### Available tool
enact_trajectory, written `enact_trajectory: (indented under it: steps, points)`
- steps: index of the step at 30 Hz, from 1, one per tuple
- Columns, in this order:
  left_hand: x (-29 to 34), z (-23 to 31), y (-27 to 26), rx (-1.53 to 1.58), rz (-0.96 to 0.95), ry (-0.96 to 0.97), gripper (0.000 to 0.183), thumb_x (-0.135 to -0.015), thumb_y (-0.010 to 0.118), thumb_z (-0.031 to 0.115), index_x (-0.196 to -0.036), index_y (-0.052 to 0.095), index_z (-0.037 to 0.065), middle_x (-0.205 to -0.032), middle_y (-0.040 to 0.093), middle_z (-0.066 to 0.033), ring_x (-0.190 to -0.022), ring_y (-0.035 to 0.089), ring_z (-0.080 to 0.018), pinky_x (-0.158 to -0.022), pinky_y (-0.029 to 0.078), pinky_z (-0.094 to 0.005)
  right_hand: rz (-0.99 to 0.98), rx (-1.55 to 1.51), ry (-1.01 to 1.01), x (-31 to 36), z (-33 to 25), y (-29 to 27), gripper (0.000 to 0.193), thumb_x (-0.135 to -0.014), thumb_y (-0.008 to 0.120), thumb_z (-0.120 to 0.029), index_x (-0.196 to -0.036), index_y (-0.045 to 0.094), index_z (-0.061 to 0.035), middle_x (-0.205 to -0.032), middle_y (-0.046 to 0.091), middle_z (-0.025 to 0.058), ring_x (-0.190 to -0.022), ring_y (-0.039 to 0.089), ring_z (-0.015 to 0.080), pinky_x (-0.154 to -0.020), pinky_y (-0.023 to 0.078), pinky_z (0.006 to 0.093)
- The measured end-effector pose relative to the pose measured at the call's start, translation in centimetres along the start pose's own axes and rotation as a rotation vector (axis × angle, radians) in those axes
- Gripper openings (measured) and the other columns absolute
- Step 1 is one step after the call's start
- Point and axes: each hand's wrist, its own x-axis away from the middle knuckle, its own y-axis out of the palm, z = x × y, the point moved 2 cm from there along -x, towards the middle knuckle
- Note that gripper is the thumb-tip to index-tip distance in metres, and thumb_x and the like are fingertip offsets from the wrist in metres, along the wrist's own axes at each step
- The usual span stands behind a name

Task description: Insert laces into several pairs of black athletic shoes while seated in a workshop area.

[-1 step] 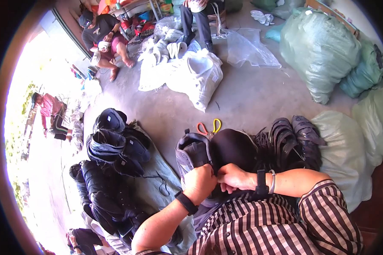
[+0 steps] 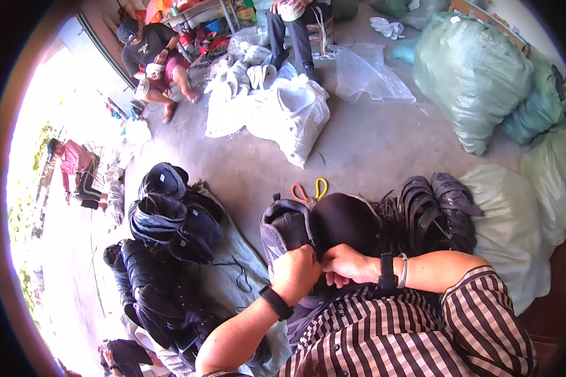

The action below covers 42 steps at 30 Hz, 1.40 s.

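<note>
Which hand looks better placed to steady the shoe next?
Probably the left: the left hand lies over the shoe, while the right hand sits off to its right, closer to the dark knee. What the fingertips pinch is hidden.

We look down on a smooth grey floor point(image 2: 371, 138) that runs through the middle of the room, faintly violet in places and bent at the edges by the lens. To our left, a wide opening point(image 2: 50, 113) lets in daylight so strong that the ground there washes out nearly white, with a blurred patch of greenery point(image 2: 39, 157) at its far side. A dark frame point(image 2: 97, 47) slants along the opening's upper edge. Ahead, we see a table point(image 2: 198, 9) on metal legs. At upper right, a wooden board point(image 2: 493, 25) stands near a pale wall point(image 2: 553, 38); at lower right, we find a dark reddish-brown surface point(image 2: 563, 283).
</note>
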Motion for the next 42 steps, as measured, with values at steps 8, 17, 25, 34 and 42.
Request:
enact_trajectory:
  steps: [8,17,25,34,42]
  points:
    - [0.9,0.4,-0.3,-0.062,-0.016,-0.094,0.018,-0.077,0.059,0.026,-0.082,0.064,0.009,-0.074,0.067,-0.0137,-0.074,0.066,-0.0327,-0.069,0.05,-0.0441,-0.044,-0.012,-0.005,0.2,0.2,-0.2,0.012,-0.085,0.052,-0.012,-0.085,0.059,-0.0021,-0.069,0.065,0.0127,-0.048,0.06,0.0187,-0.041,0.047,0.0283]
    - [0.7,-0.4,-0.7,0.121,-0.029,-0.094,0.024,-0.079,0.059,0.028,-0.082,0.067,0.005,-0.075,0.066,-0.0168,-0.075,0.065,-0.0348,-0.067,0.05,-0.0422,-0.184,-0.316,0.171,-0.6,0.5,-0.6,0.013,-0.088,0.055,-0.012,-0.084,0.061,-0.0015,-0.07,0.064,0.0116,-0.052,0.058,0.0168,-0.045,0.045,0.028]
    - [1.3,-1.0,0.1,0.103,0.119,-0.007,0.02,-0.08,0.062,0.025,-0.081,0.066,0.005,-0.07,0.065,-0.0146,-0.067,0.065,-0.0313,-0.062,0.051,-0.039,0.007,0.714,-0.365,0.7,-2.5,-0.2,0.016,-0.086,0.053,-0.014,-0.086,0.06,0.0,-0.065,0.062,0.0157,-0.058,0.065,0.0257,-0.055,0.051,0.0364]
    - [2.3,-2.3,-0.6,1.124,0.358,-0.112,0.014,-0.092,0.053,0.009,-0.095,0.062,-0.001,-0.064,0.057,-0.0004,-0.051,0.048,-0.005,-0.048,0.039,-0.0192,0.226,1.243,-0.95,0.8,-4.4,-1.4,0.037,-0.071,0.074,-0.019,-0.093,0.048,-0.006,-0.079,0.057,0.0083,-0.074,0.063,0.0306,-0.06,0.05,0.0399]
    - [-0.3,-2.0,-0.8,0.972,0.175,-0.137,0.024,-0.096,0.05,0.016,-0.103,0.062,-0.003,-0.058,0.055,-0.0012,-0.051,0.051,-0.0059,-0.048,0.041,-0.0205,-0.079,1.303,-0.9,0.7,-4.8,-1.4,0.032,-0.074,0.068,-0.024,-0.098,0.057,-0.0065,-0.079,0.065,0.0138,-0.077,0.066,0.0322,-0.077,0.042,0.0469]
